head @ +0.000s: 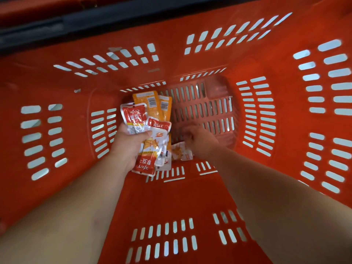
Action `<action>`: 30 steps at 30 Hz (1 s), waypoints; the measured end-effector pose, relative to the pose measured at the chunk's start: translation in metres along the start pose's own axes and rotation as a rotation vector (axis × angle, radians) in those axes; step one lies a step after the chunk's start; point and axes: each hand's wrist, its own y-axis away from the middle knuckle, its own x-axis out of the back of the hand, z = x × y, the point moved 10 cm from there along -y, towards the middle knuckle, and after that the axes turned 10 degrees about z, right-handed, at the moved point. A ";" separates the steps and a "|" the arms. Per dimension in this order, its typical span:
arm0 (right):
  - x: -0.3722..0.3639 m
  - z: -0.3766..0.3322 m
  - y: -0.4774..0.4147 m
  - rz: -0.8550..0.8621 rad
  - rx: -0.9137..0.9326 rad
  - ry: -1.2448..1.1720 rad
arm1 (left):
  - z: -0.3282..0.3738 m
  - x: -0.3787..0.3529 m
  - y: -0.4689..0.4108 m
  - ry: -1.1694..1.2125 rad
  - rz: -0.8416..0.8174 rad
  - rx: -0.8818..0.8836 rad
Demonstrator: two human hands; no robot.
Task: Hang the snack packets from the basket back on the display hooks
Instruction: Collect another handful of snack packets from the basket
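Several snack packets sit fanned in the left hand, whose fingers curl round them low inside the red basket. The right hand reaches toward a loose packet on the basket floor; blur hides whether its fingers have it. The bunch looks crowded and glossy, so one packet may well slide out, and a hasty pinch could miss.

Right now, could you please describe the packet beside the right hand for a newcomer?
Look into the red basket, right to the bottom. Beside the right hand lies a white packet with orange print. Unlike the bunch of packets that the left hand grips, it lies loose.
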 end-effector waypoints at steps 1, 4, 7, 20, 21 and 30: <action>-0.012 -0.002 0.000 -0.069 0.073 0.175 | 0.000 0.006 -0.002 0.007 0.028 -0.008; -0.033 -0.004 -0.001 -0.146 0.190 0.451 | -0.004 0.013 -0.004 0.013 0.070 -0.011; -0.033 -0.009 -0.005 -0.057 0.204 0.498 | -0.007 0.012 -0.005 0.007 0.067 -0.008; 0.051 -0.002 0.035 0.053 -0.104 -0.082 | 0.027 -0.003 0.053 0.057 -0.023 -0.049; 0.067 -0.006 0.047 0.085 -0.127 -0.162 | 0.033 -0.003 0.066 0.062 -0.031 -0.050; 0.207 -0.051 0.187 0.253 -0.190 -0.478 | 0.087 0.010 0.229 0.093 -0.106 -0.027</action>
